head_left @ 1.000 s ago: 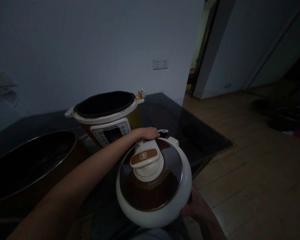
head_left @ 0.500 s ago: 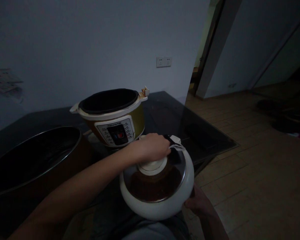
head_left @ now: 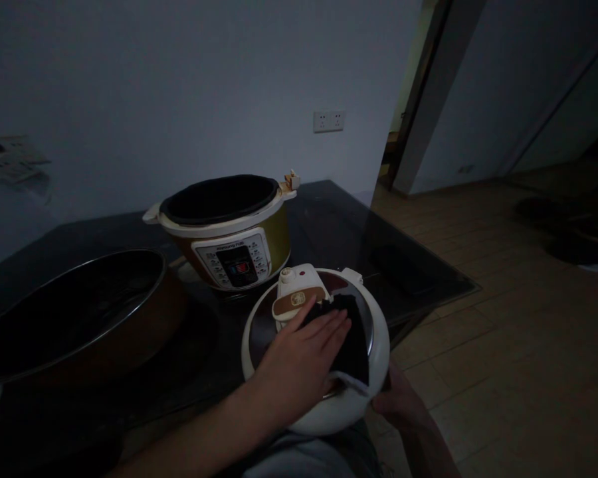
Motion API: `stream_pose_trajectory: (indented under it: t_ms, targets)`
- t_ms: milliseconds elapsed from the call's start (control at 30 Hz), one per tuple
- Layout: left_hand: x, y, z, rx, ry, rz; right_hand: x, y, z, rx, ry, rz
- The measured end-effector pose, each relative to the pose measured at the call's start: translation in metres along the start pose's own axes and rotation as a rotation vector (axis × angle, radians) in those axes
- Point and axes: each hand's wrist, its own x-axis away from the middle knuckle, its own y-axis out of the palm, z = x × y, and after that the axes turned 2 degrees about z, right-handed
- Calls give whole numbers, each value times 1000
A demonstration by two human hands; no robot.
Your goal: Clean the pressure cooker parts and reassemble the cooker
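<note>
A round white cooker lid (head_left: 373,362) with a dark glossy top and a white handle (head_left: 299,295) sits low in the middle, over my lap. My left hand (head_left: 299,358) lies flat on it, fingers stretched out, pressing a dark cloth (head_left: 351,338) against the lid's top. My right hand (head_left: 396,405) grips the lid's lower right rim from beneath, its fingers mostly hidden. Behind the lid stands the open pressure cooker (head_left: 229,232), yellow-brown with a white control panel and a black inner pot.
A wide dark metal pan (head_left: 64,312) lies at the left on the dark glass table (head_left: 339,226). A wall socket (head_left: 329,121) sits on the pale wall behind. Wooden floor and a doorway lie to the right, with dark objects (head_left: 573,232) on the floor.
My left hand has come off the lid's handle and moved down onto the lid's top, now flat on the dark cloth. The handle is uncovered again.
</note>
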Motion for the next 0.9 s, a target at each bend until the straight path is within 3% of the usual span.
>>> stream_pose_trajectory:
  t_ms: [167, 400, 533, 733, 900]
  targets:
    - [43, 8, -4, 157, -131, 8, -5, -7, 11, 3, -28, 14]
    - [79, 26, -5, 227, -277, 100, -9, -13, 17, -27, -63, 10]
    - [91, 30, -8, 227, -350, 181, -5, -14, 16, -4, -61, 0]
    - [103, 33, -20, 177, -419, 192, -2, -8, 14, 17, -81, 39]
    - [104, 36, -44, 308, -652, 301, 3, 2, 4, 28, -49, 39]
